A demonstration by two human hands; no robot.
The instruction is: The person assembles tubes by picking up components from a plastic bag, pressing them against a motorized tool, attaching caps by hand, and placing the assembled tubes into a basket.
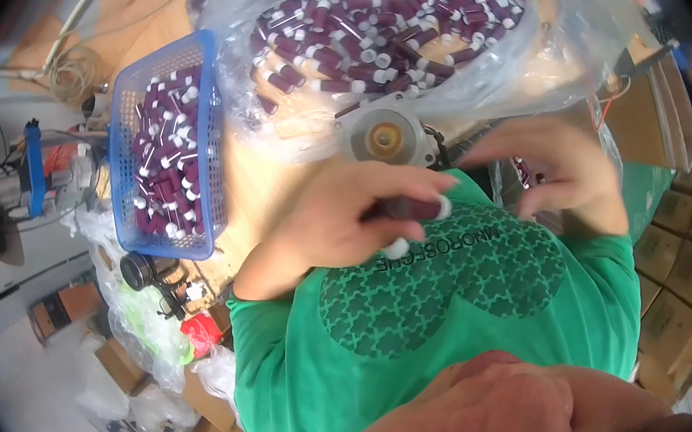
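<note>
My left hand is curled around dark purple tubes with white ends, in front of my green shirt. One white end shows near the fingertips and another below the thumb; fingers hide the rest. My right hand is at the right, blurred by motion, with its fingers and thumb apart. Small purple and white bits show in the gap between its thumb and fingers; I cannot tell whether it touches them. Between and beyond the hands sits a round metal device with a brass-coloured centre.
A blue plastic basket full of purple tubes stands at the left. Clear plastic sheeting surrounds a large pile of similar tubes at the back. Cardboard boxes line the right. A black cylindrical part sits below the basket.
</note>
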